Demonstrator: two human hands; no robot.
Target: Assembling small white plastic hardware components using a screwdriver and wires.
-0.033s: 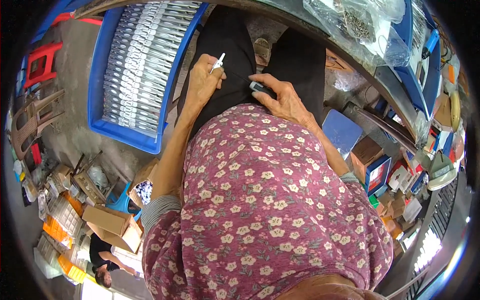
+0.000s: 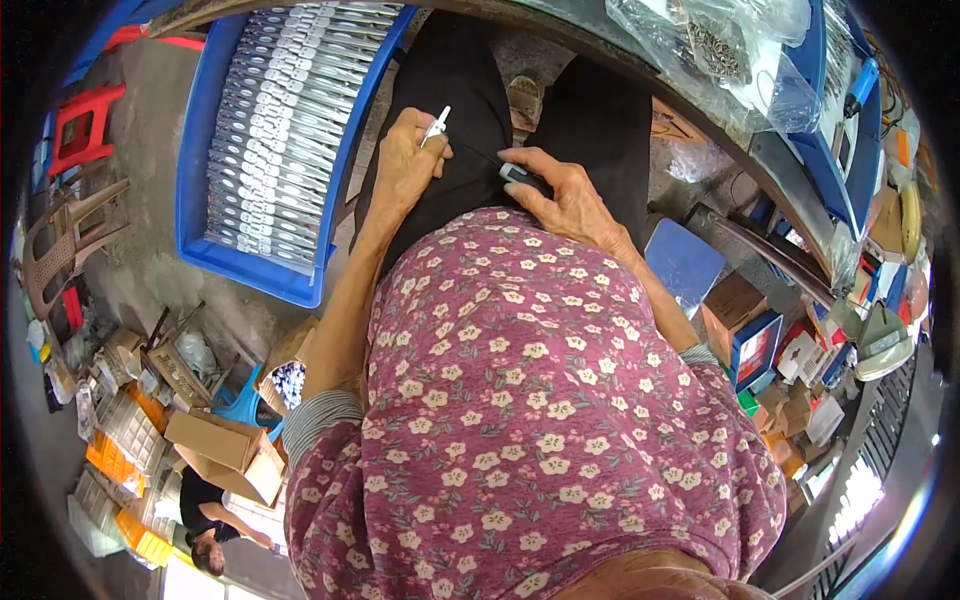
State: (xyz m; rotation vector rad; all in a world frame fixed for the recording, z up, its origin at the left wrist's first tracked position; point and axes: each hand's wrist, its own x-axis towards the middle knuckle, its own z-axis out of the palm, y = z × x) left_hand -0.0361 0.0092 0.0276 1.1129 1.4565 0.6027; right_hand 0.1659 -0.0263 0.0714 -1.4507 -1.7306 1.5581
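Observation:
Over my dark trousers, my left hand (image 2: 403, 160) is closed around a small white plastic piece (image 2: 436, 127) with a narrow tip that sticks out past the fingers. To its right, my right hand (image 2: 568, 198) grips a dark-handled tool (image 2: 514, 175) with a light grey end, between thumb and forefinger. Most of the handle is hidden in the palm, and its exact kind cannot be made out. A gap separates the two hands. Left of my left hand stands a blue tray (image 2: 320, 272), packed with rows of slim silver pieces with white plastic parts (image 2: 275, 130).
A worktable edge (image 2: 600, 55) curves overhead, bearing a clear bag of small metal parts (image 2: 715, 50) and a blue-handled object (image 2: 860, 88). A blue stool seat (image 2: 683, 262) is at right. Cardboard boxes (image 2: 225, 455), a red stool (image 2: 85, 128) and another person (image 2: 210, 520) are at left.

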